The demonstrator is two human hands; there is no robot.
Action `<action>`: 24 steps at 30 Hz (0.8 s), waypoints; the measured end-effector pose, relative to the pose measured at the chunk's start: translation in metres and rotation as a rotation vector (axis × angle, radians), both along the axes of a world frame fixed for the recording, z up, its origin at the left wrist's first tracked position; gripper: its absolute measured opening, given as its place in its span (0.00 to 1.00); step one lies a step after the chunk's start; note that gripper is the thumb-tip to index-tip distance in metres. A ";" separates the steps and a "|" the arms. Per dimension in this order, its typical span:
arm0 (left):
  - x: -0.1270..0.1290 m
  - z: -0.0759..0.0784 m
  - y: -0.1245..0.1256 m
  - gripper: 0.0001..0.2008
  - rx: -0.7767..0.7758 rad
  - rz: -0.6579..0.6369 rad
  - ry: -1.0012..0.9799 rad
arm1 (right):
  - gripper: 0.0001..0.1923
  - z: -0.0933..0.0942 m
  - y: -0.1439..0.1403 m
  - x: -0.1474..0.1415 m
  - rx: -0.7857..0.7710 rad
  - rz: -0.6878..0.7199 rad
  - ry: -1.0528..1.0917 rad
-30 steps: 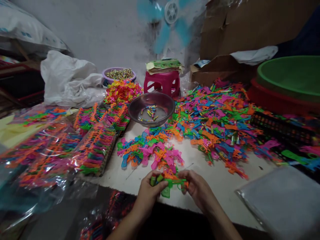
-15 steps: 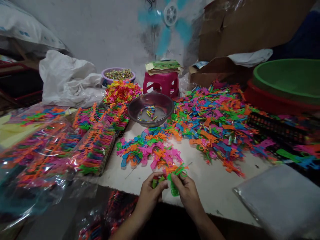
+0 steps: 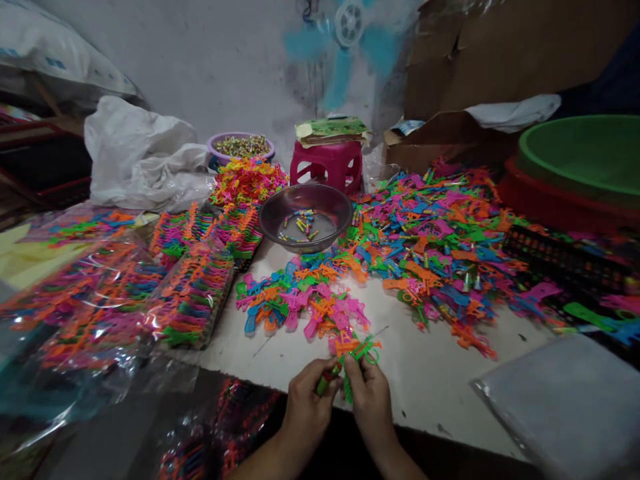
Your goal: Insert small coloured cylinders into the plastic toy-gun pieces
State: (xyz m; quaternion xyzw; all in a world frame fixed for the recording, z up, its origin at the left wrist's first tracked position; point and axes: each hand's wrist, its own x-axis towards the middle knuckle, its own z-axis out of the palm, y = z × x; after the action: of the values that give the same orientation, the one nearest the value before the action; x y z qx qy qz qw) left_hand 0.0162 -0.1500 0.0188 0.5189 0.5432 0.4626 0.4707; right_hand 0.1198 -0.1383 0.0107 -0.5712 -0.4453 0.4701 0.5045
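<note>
Hands meet at the near edge of the tabletop (image 3: 435, 373), forearms angling in from below. We see the left hand (image 3: 307, 407) with fingers pinched on a small green-and-red tube (image 3: 327, 379), its tip toward the green toy gun (image 3: 361, 357) that the right hand (image 3: 371, 403) grips, just before the loose row of coloured toy guns (image 3: 300, 300).

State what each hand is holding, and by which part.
The left hand pinches a small green and red stick at its lower end; the right hand grips a green toy pistol by its handle.
</note>
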 end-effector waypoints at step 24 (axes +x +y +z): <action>-0.023 -0.009 0.029 0.22 -0.394 0.109 -0.473 | 0.12 -0.031 0.089 0.086 0.130 -0.118 -0.427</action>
State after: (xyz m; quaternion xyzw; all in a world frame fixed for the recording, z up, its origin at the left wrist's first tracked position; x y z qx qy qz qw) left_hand -0.0067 -0.1207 0.0095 0.2660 0.5248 0.4810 0.6499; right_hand 0.2059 -0.0491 -0.0202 -0.6491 -0.5369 0.2788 0.4612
